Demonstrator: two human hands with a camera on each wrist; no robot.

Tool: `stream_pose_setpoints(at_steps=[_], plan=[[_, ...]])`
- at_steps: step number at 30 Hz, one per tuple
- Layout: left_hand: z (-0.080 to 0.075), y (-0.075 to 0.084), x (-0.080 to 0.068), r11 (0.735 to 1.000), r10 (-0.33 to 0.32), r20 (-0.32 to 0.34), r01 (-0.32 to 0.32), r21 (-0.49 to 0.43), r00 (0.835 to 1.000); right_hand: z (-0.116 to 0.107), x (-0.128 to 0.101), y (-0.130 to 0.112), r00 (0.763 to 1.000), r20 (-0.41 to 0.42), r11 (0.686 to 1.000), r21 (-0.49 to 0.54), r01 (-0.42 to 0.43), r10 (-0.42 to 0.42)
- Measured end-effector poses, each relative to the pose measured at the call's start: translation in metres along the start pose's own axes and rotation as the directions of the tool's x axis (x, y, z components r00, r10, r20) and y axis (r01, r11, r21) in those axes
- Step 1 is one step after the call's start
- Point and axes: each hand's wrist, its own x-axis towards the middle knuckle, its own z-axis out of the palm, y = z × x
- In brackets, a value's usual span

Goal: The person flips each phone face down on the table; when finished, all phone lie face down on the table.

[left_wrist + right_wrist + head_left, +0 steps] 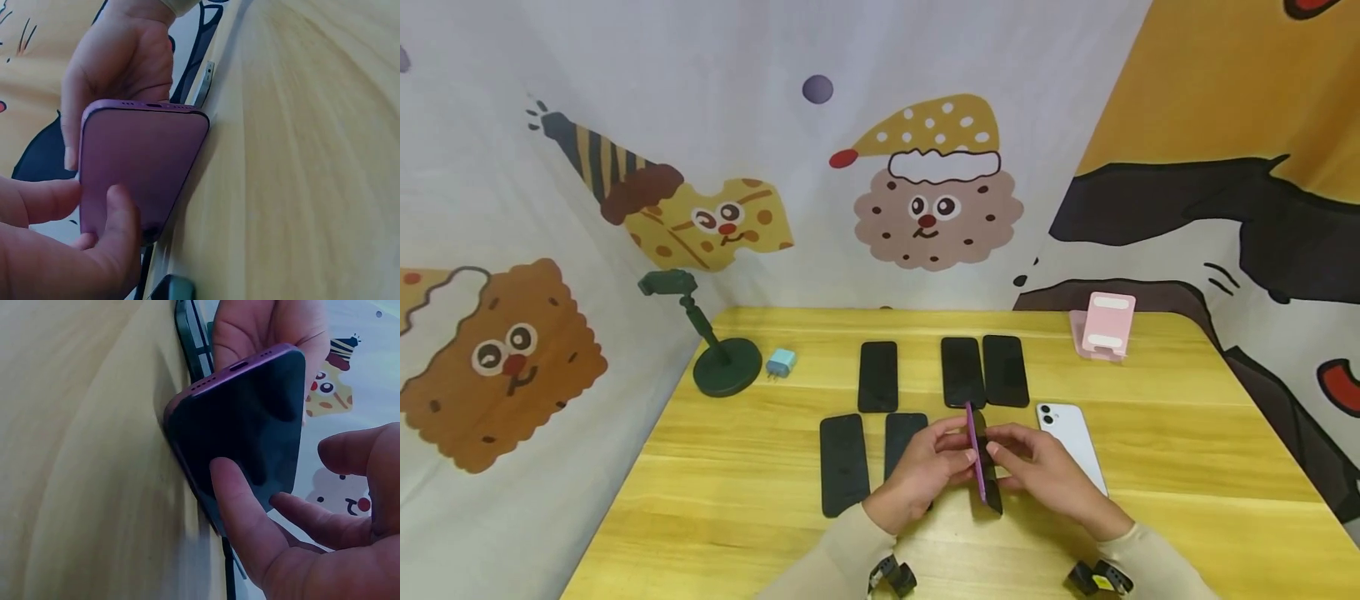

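The yellow wooden surface [1150,467] is backed by cartoon-printed cloth on the far and side walls. A dark green stand [724,367] with a round base sits near the far left corner, and a pink phone holder [1103,327] sits near the far right corner. Five dark phones lie flat, screens up, in the middle: three in a far row [877,376] and two in a nearer row [843,463], the inner one partly hidden behind the left hand. A white phone [1071,433] lies back up toward the right edge, partly behind the right hand. The purple phone [981,458] stands on its long edge on the surface, toward the near edge at centre, between both hands. The left hand [917,475] holds it with thumb and fingers curled onto its purple back. The right hand [1045,471] holds it from the other side, thumb pressed on the dark screen, fingers curled. A small blue charger plug [781,363] lies just beside the stand's base.
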Motion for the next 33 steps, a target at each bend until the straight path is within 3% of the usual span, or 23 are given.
stream_pose_setpoints(at_steps=[8, 17, 25, 29, 33], plan=[[0.009, -0.002, 0.004, 0.999, -0.006, 0.048, 0.008, -0.032, 0.999, 0.000, -0.002, -0.004, 0.999, 0.043, 0.993, 0.113, -0.018, 0.013], [0.019, -0.004, 0.005, 1.000, -0.013, 0.121, 0.012, 0.005, 0.993, -0.001, -0.004, -0.007, 0.996, -0.059, 0.997, 0.038, -0.062, 0.064], [0.022, -0.006, 0.006, 0.996, -0.046, 0.089, 0.039, 0.077, 0.995, -0.004, -0.007, -0.004, 0.987, -0.135, 0.994, -0.052, -0.093, 0.085], [0.022, -0.004, 0.006, 0.996, -0.056, 0.071, 0.051, 0.070, 0.996, -0.006, -0.007, -0.004, 0.988, -0.143, 0.995, -0.068, -0.075, 0.065], [0.021, -0.003, 0.007, 0.998, -0.056, 0.006, 0.056, 0.016, 0.998, -0.010, -0.009, -0.010, 0.986, -0.167, 0.993, -0.112, -0.024, 0.005]])
